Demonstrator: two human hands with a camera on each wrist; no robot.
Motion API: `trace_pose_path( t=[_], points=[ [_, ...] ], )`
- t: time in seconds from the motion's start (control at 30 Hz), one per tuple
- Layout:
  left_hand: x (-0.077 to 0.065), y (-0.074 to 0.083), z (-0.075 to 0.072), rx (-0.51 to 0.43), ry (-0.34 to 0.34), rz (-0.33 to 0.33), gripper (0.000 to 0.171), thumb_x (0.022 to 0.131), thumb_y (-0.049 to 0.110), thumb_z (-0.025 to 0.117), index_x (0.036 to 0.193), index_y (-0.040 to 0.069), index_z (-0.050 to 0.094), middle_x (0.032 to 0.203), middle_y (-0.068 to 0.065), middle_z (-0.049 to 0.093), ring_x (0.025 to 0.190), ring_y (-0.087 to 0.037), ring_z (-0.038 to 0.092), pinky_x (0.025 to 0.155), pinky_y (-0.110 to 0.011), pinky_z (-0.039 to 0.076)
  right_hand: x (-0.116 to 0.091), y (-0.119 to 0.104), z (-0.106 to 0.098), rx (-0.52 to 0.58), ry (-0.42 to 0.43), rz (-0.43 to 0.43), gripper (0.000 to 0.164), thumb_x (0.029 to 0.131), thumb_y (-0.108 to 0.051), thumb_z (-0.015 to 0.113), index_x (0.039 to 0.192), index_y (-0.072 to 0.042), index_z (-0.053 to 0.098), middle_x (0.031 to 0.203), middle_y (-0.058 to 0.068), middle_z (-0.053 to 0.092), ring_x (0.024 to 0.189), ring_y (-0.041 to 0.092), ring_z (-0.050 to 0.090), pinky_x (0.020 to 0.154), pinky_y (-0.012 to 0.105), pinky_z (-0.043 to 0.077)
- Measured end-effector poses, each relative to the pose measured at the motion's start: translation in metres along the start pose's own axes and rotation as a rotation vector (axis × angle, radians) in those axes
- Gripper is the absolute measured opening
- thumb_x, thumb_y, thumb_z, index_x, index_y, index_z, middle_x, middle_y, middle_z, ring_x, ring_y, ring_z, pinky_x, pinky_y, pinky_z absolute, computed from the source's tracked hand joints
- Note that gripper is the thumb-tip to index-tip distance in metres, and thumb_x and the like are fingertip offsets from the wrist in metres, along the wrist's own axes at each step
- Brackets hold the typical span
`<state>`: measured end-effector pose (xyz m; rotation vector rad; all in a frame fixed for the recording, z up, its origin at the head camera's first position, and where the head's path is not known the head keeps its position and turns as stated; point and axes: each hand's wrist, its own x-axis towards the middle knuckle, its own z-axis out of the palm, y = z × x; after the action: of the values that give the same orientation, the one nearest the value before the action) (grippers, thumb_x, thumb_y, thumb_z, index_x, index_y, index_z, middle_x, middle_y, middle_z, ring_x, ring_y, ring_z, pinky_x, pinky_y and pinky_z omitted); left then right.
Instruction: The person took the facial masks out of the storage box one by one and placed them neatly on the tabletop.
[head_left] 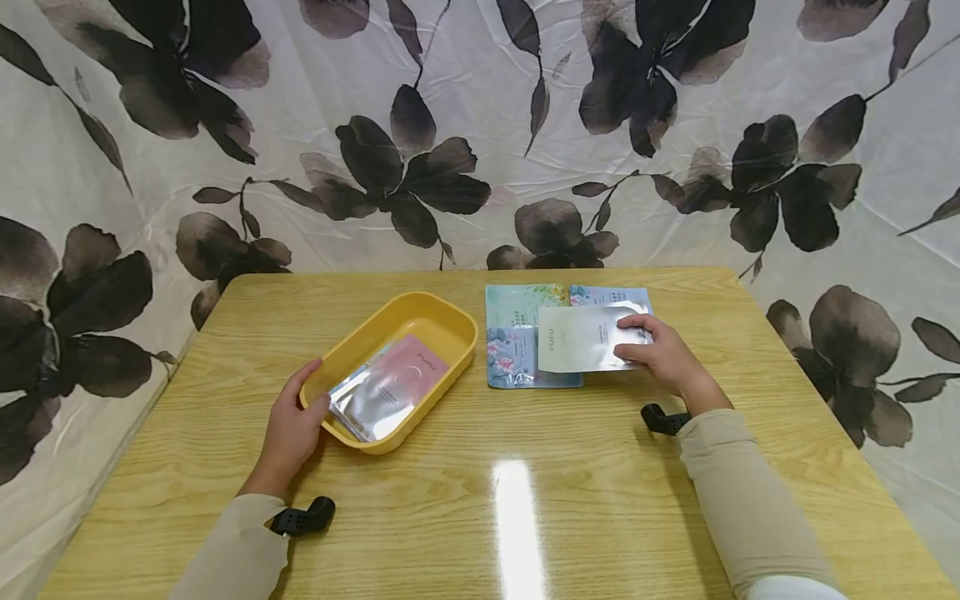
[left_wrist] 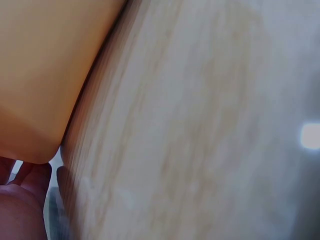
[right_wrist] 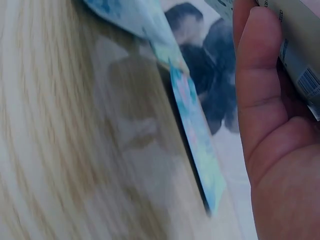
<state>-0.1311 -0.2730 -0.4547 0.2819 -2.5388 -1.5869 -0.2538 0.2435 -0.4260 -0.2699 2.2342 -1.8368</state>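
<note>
My left hand (head_left: 291,427) grips the near-left end of a yellow plastic basket (head_left: 442,312), which stands at an angle on the table. In the left wrist view, the fingers touch the end of its wall. Inside lies a pink and silver sachet (head_left: 401,379) marked PMPM, with other packets under it. My right hand (head_left: 671,358) pinches a pale green and silver PMPM sachet (head_left: 577,337). It is held over flat packets: a green one (head_left: 513,304), a blue floral one (head_left: 510,354) and another blue floral one (head_left: 609,294). The held sachet partly covers them.
The wooden table (head_left: 420,517) has its back edge against a floral cloth (head_left: 480,217). A black wrist camera (head_left: 303,517) is strapped to my left wrist, and another black camera (head_left: 663,419) to my right.
</note>
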Motion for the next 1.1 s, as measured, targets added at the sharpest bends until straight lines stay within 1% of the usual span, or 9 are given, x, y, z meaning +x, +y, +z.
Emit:
trace_pose_path(
  t=[0.07,0.17,0.37,0.53,0.6,0.7,0.8,0.93,1.1],
  points=[
    [0.000,0.000,0.001,0.007,0.005,-0.002,0.059,0.100,0.009,0.047,0.157,0.009,0.034,0.159,-0.017,0.029,0.137,-0.031,0.035,0.092,-0.015,0.034,-0.003,0.003,-0.006,0.005,0.006,0.008,0.049,0.093,0.002,0.064,0.135,0.014,0.039,0.128,0.024,0.038,0.090,0.012,0.052,0.071,0.021,0.053],
    [0.001,-0.001,0.001,0.009,0.007,-0.002,0.058,0.100,0.010,0.047,0.157,0.009,0.034,0.159,-0.017,0.029,0.138,-0.031,0.034,0.094,-0.017,0.034,-0.005,0.008,-0.013,0.030,0.013,0.020,0.049,0.094,0.003,0.063,0.134,0.014,0.038,0.129,0.024,0.036,0.091,0.012,0.053,0.072,0.021,0.053],
    [0.001,-0.002,0.001,-0.018,0.000,0.011,0.058,0.100,0.009,0.047,0.156,0.007,0.033,0.158,-0.020,0.028,0.137,-0.034,0.036,0.085,-0.006,0.035,-0.008,0.016,-0.027,0.063,0.023,0.024,0.038,0.093,0.007,0.062,0.127,0.007,0.045,0.123,0.019,0.038,0.091,0.010,0.055,0.074,0.020,0.053],
    [0.001,-0.002,0.001,-0.022,-0.001,0.005,0.058,0.100,0.008,0.047,0.157,0.007,0.033,0.159,-0.019,0.027,0.138,-0.033,0.035,0.086,-0.005,0.035,-0.010,0.021,-0.035,0.091,0.014,0.038,0.034,0.093,0.007,0.062,0.124,0.002,0.048,0.120,0.016,0.039,0.089,0.010,0.057,0.073,0.021,0.054],
    [0.001,-0.001,0.001,-0.019,-0.002,-0.004,0.058,0.100,0.008,0.047,0.157,0.008,0.033,0.159,-0.018,0.027,0.139,-0.032,0.034,0.090,-0.009,0.036,-0.010,0.022,-0.037,0.098,0.011,0.045,0.035,0.092,0.008,0.062,0.125,0.003,0.048,0.119,0.016,0.040,0.088,0.010,0.057,0.072,0.022,0.054],
    [0.000,0.000,0.000,-0.009,-0.004,-0.011,0.059,0.100,0.009,0.048,0.158,0.009,0.032,0.160,-0.018,0.026,0.140,-0.032,0.032,0.102,-0.024,0.036,-0.011,0.025,-0.039,0.092,0.009,0.053,0.037,0.092,0.009,0.062,0.126,0.006,0.047,0.119,0.017,0.040,0.086,0.010,0.058,0.070,0.023,0.055],
    [0.000,0.001,0.000,-0.003,-0.003,-0.020,0.060,0.100,0.009,0.048,0.158,0.010,0.031,0.161,-0.018,0.025,0.142,-0.032,0.030,0.108,-0.038,0.034,-0.011,0.027,-0.040,0.083,0.001,0.060,0.039,0.091,0.010,0.062,0.127,0.009,0.046,0.122,0.020,0.039,0.085,0.010,0.058,0.070,0.023,0.055],
    [0.000,0.001,0.000,0.000,0.005,-0.025,0.059,0.100,0.009,0.048,0.157,0.010,0.032,0.161,-0.016,0.026,0.142,-0.031,0.029,0.110,-0.041,0.032,-0.009,0.028,-0.040,0.061,-0.011,0.080,0.045,0.091,0.008,0.063,0.131,0.011,0.042,0.130,0.024,0.034,0.086,0.010,0.057,0.070,0.022,0.054],
    [0.001,0.002,0.001,0.005,0.012,-0.020,0.059,0.100,0.009,0.047,0.157,0.009,0.033,0.160,-0.017,0.027,0.143,-0.032,0.029,0.111,-0.046,0.031,-0.007,0.029,-0.040,0.003,-0.025,0.115,0.057,0.091,0.008,0.063,0.140,0.015,0.034,0.144,0.030,0.023,0.087,0.010,0.056,0.072,0.022,0.054]
  ],
)
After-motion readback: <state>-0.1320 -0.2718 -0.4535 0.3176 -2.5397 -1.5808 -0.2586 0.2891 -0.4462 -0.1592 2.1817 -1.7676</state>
